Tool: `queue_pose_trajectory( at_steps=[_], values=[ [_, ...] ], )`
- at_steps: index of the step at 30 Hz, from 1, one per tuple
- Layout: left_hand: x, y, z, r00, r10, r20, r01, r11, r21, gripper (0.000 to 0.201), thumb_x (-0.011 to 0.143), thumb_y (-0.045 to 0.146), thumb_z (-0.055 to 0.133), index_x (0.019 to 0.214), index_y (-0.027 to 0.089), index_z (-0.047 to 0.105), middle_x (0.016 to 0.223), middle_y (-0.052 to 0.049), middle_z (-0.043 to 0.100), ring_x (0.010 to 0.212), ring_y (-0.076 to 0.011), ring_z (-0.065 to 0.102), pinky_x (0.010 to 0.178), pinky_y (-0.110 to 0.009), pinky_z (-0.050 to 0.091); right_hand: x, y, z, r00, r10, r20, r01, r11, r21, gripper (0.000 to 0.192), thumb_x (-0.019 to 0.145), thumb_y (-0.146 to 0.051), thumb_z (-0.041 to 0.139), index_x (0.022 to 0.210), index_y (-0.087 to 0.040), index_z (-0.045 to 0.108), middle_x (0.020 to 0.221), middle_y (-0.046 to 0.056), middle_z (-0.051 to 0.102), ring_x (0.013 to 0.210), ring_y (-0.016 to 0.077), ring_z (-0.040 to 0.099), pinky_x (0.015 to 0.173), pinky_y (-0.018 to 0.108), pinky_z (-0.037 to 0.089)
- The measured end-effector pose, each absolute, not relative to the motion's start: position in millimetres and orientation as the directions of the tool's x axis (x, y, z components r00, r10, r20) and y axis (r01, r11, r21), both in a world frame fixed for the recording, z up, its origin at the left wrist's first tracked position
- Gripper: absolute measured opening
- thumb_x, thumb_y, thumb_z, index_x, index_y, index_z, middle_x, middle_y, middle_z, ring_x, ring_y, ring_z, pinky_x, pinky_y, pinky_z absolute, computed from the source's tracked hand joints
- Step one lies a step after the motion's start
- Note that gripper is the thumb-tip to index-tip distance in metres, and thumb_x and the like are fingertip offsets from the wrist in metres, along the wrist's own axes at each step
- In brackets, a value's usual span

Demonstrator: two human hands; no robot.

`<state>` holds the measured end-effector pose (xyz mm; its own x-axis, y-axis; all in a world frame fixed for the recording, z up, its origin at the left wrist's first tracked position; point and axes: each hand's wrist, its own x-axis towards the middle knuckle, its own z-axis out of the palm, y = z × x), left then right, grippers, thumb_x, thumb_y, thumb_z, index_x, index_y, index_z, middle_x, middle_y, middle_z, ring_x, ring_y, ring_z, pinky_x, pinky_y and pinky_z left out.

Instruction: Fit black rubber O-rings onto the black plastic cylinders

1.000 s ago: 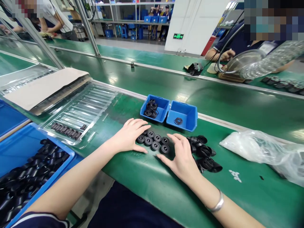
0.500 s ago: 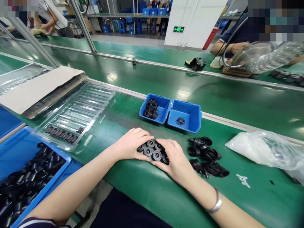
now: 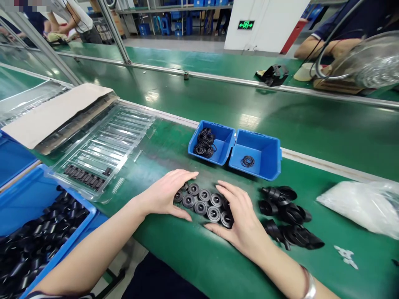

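Note:
Several round black parts (image 3: 200, 207) with ringed tops stand in two rows on the green worktable (image 3: 174, 249). At the left end of the rows is my left hand (image 3: 162, 193), thumb and fingers spread wide. My right hand (image 3: 241, 214) curves around the right end with thumb and fingers apart, hiding part of the end pieces. Whether either palm touches the parts, I cannot tell. Beyond the hands sit two joined blue bins: the left bin (image 3: 222, 155) holds bundles of black rubber rings (image 3: 205, 143), the right bin (image 3: 264, 166) a few rings (image 3: 247, 161).
Black curved fittings (image 3: 289, 214) lie right of my right hand, near white plastic pieces (image 3: 346, 255) and a clear bag (image 3: 358, 203). Leftward are a clear tray (image 3: 109, 141), cardboard (image 3: 62, 110) and a blue crate (image 3: 90, 214) of black parts. A co-worker's arm (image 3: 327, 47) shows across the line.
Both hands have loosened and spread apart from the round parts, so more of the two rows shows. The camera view has shifted slightly.

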<state>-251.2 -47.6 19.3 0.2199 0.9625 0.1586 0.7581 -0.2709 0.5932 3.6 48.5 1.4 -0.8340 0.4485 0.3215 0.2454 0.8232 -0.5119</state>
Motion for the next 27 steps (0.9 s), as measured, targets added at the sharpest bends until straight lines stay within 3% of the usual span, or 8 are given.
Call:
queue_pose_trajectory(
  at_steps=[10,21,27],
  values=[
    [-243.3,-41.2,11.0,0.253,0.952,0.170,0.743,-0.304,0.597,0.096,0.072,0.059,0.073,0.147,0.024,0.025,0.124,-0.012,0.057,0.115,-0.0277,0.053,0.102,-0.044,0.041,1.5,51.9,-2.7,-0.886,0.411,0.214,0.229,0.790,-0.568,0.073,0.084,-0.049,0.067,0.143,-0.022,0.034,0.131,0.015,0.052,0.123,0.0316,0.044,0.100,0.051,0.044],
    [-241.6,-43.6,8.1,0.251,0.952,0.174,0.776,-0.305,0.551,0.085,0.078,0.056,0.070,0.144,0.025,0.028,0.125,-0.012,0.057,0.116,-0.0286,0.052,0.102,-0.046,0.041,-0.4,49.2,2.8,-0.877,0.404,0.262,0.200,0.800,-0.566,0.065,0.085,-0.045,0.066,0.138,-0.020,0.039,0.128,0.016,0.056,0.117,0.0312,0.051,0.096,0.051,0.046],
    [-242.7,-47.9,12.1,0.211,0.956,0.205,0.750,-0.293,0.593,0.092,0.072,0.068,0.067,0.143,0.023,0.031,0.137,-0.015,0.048,0.127,-0.0320,0.044,0.109,-0.048,0.035,5.0,44.6,19.4,-0.841,0.436,0.320,0.230,0.824,-0.518,0.066,0.083,-0.042,0.067,0.139,-0.018,0.040,0.135,0.017,0.050,0.125,0.0334,0.047,0.101,0.054,0.043]
  ],
)
